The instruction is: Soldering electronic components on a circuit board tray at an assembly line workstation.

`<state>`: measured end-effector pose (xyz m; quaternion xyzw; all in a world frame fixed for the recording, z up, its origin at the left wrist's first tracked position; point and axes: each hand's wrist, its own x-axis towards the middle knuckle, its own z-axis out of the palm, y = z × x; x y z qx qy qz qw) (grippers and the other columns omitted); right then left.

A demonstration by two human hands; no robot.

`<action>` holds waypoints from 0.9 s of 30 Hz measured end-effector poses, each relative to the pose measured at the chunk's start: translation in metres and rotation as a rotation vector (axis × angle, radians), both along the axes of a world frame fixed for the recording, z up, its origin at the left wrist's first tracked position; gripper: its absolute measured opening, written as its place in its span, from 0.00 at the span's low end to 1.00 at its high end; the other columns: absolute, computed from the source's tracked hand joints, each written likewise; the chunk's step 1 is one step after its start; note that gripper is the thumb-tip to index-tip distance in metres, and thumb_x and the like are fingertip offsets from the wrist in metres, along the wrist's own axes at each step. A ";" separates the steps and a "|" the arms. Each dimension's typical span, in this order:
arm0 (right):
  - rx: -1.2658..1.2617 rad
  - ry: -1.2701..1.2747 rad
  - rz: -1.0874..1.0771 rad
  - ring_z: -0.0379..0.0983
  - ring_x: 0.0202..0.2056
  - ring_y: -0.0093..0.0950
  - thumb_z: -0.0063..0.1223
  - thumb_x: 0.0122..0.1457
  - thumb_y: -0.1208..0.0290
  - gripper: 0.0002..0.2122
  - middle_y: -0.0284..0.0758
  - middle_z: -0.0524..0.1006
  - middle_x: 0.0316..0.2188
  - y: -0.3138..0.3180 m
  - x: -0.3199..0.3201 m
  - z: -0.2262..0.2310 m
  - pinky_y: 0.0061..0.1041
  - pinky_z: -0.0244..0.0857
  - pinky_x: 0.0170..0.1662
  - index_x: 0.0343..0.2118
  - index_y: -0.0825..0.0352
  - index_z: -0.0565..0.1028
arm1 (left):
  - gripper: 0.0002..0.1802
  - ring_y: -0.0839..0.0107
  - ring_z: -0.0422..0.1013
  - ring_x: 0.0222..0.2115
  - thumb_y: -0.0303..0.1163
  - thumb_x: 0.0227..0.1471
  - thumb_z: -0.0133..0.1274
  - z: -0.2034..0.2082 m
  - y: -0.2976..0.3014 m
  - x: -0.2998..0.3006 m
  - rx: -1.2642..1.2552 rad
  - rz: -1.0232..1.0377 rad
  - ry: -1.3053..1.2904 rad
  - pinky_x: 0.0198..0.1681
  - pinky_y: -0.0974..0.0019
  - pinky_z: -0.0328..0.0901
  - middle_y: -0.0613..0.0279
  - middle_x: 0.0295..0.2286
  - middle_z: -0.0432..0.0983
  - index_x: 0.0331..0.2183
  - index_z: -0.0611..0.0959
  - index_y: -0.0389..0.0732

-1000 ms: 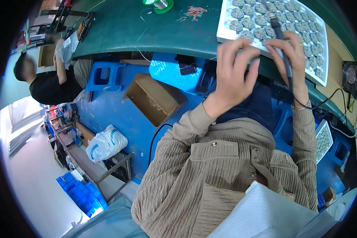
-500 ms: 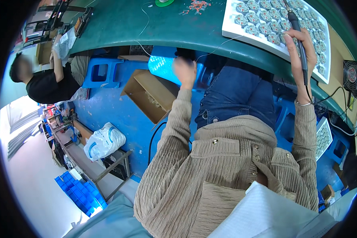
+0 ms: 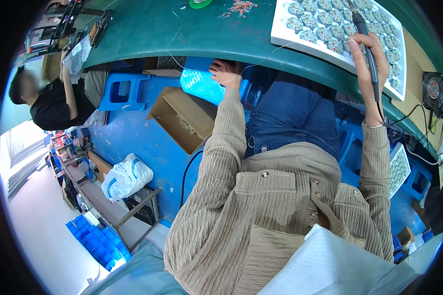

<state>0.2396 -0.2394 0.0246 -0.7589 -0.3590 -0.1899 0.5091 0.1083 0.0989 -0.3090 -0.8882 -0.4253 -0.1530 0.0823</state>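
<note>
My right hand (image 3: pixel 368 64) is closed around the dark handle of a soldering iron (image 3: pixel 360 24), its metal tip pointing up over a white tray (image 3: pixel 275 39). Several round metal-and-white parts (image 3: pixel 325 18) fill that tray in rows. Just below the table's front edge is my left hand (image 3: pixel 226 73), its fingers curled in front of a bright blue plastic stool (image 3: pixel 202 87). A thin wire (image 3: pixel 275 49) passes close by this hand. Whether the fingers pinch the wire or something else is too small to make out.
On the green table (image 3: pixel 133 39) lie a pile of small orange-red components (image 3: pixel 242 7) and a green spool (image 3: pixel 200 4). An open cardboard box (image 3: pixel 182 120) stands on the blue floor. A fan (image 3: pixel 434 92) is at the right. Another person (image 3: pixel 59 103) sits at the far left.
My left hand has moved up a little toward the table edge and its fingers now show more plainly. The right hand still holds the soldering iron over the tray.
</note>
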 end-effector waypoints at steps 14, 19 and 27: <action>0.022 -0.007 0.028 0.74 0.38 0.28 0.64 0.63 0.70 0.05 0.32 0.79 0.36 0.001 0.001 -0.003 0.23 0.67 0.45 0.38 0.64 0.82 | 0.27 0.44 0.69 0.42 0.26 0.51 0.52 0.046 0.016 -0.056 -0.342 -0.289 -0.468 0.48 0.47 0.65 0.41 0.43 0.72 0.54 0.70 0.30; -0.054 0.091 -0.059 0.77 0.44 0.27 0.62 0.65 0.69 0.07 0.30 0.84 0.39 -0.006 0.000 -0.001 0.34 0.61 0.65 0.41 0.64 0.82 | 0.30 0.45 0.70 0.41 0.16 0.44 0.48 0.076 -0.011 -0.060 -0.473 -0.281 -0.446 0.49 0.50 0.65 0.42 0.42 0.74 0.53 0.71 0.31; -0.037 0.101 -0.066 0.79 0.43 0.26 0.62 0.65 0.69 0.07 0.29 0.85 0.38 -0.002 -0.001 -0.001 0.37 0.56 0.70 0.41 0.64 0.82 | 0.30 0.46 0.70 0.43 0.16 0.43 0.48 0.078 -0.016 -0.066 -0.512 -0.269 -0.429 0.51 0.50 0.64 0.44 0.43 0.74 0.52 0.71 0.31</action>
